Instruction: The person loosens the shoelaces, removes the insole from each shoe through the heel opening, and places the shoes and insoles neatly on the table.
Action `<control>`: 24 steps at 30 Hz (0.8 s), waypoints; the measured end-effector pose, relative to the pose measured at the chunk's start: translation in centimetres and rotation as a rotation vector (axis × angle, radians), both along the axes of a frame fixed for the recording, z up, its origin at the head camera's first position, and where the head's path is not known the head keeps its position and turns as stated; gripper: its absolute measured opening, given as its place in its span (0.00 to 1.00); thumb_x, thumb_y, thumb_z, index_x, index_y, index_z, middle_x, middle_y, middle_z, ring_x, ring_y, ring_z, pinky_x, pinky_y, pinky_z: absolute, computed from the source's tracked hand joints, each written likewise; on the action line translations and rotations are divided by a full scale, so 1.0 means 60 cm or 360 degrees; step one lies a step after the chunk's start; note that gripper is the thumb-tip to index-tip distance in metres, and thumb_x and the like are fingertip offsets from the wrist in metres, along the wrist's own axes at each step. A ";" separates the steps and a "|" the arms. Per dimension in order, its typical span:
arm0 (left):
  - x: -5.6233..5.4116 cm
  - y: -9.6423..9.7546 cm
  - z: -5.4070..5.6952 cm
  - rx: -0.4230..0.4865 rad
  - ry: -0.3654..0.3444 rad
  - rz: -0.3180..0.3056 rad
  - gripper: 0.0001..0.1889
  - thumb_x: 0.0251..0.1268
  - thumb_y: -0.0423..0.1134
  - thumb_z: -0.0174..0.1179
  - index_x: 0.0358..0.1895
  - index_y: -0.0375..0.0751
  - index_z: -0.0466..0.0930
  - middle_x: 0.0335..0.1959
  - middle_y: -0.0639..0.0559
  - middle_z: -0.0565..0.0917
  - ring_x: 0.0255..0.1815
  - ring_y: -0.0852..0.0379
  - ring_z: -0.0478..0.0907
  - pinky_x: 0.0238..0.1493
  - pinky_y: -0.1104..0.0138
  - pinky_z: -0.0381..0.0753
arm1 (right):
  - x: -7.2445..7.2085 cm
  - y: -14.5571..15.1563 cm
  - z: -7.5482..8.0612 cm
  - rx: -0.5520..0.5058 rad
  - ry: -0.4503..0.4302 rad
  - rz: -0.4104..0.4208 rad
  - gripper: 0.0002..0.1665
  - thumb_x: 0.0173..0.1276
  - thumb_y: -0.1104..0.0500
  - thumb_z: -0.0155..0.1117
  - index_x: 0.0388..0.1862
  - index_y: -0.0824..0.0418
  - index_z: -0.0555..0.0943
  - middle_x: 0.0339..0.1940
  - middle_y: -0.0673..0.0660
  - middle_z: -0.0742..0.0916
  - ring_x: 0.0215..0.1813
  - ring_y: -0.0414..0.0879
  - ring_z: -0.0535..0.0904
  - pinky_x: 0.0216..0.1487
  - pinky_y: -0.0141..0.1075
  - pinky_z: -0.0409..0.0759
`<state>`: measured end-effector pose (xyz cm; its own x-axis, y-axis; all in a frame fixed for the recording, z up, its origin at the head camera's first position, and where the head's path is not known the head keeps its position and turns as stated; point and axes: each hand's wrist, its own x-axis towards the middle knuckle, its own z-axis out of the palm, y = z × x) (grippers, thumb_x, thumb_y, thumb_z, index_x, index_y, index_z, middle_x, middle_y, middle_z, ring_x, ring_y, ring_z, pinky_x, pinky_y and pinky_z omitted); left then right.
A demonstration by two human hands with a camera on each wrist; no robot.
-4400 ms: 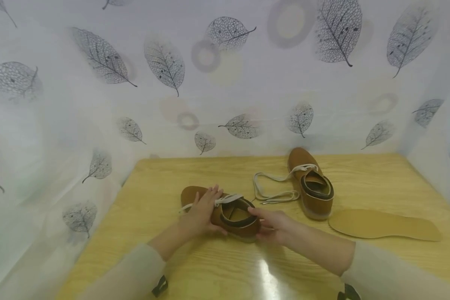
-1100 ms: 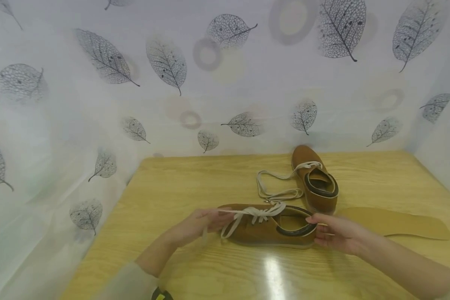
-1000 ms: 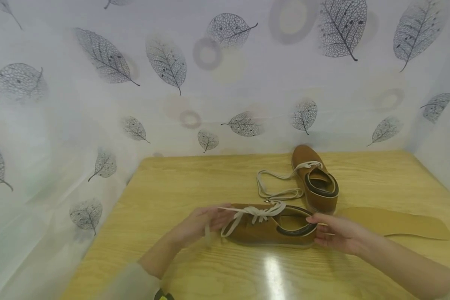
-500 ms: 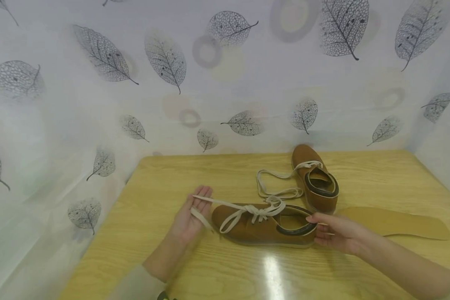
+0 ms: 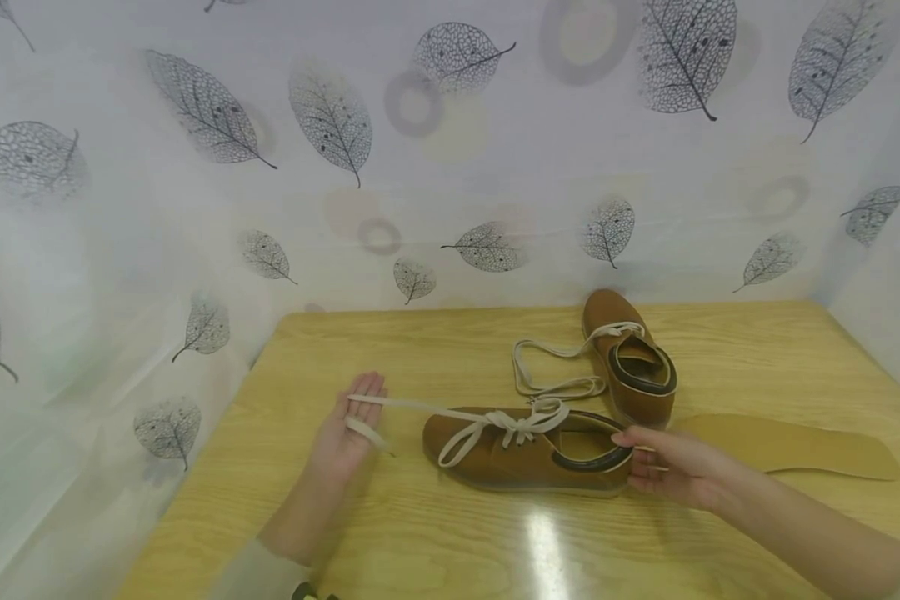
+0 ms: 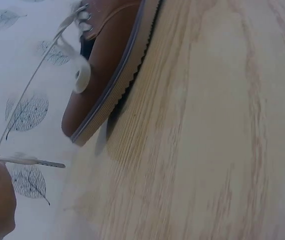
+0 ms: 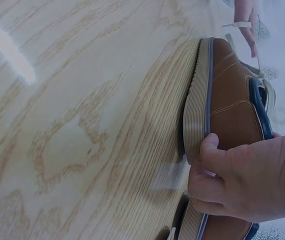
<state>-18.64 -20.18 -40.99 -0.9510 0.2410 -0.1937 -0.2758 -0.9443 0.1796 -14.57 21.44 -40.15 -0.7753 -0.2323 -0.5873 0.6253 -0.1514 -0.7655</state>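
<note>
**Heel gripped, lace drawn out to the left**

The right hand (image 5: 667,462) pinches the heel of a brown shoe (image 5: 487,472), thumb over the collar and fingertips against the outer back. The shoe lies sole down, reaching away from that grip with its toe pointing at the left hand (image 5: 337,447). The left hand is palm up, fingers straight and close together, with the end of the pale lace (image 5: 516,423) across it; whether the thumb presses the lace I cannot tell. Between the left hand and the laced front of the shoe the lace runs nearly straight, and its tip hangs past the palm on the shoe's side.

Beyond the left hand lies the slanting left edge of the wooden table (image 5: 420,542); bare grain separates hand from toe and stretches nearer the person. Just beyond the right grip is the heel of a second shoe (image 5: 607,350), which restricts room there, while a flat insole-shaped piece (image 5: 802,446) lies to the right, past the knuckles. The back edge meets a leaf-printed covering (image 5: 495,167).

Below the left hand, beside the sleeve, a black item (image 5: 305,592) shows a yellow mark too small to read.
</note>
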 end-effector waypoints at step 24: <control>-0.003 -0.217 -0.031 0.0843 -0.0331 0.0316 0.21 0.75 0.52 0.32 0.69 0.68 0.51 0.69 0.69 0.55 0.71 0.73 0.51 0.72 0.70 0.53 | 0.001 -0.001 -0.001 0.0011 -0.0003 -0.0023 0.08 0.63 0.61 0.63 0.37 0.61 0.73 0.48 0.61 0.59 0.53 0.55 0.58 0.49 0.37 0.79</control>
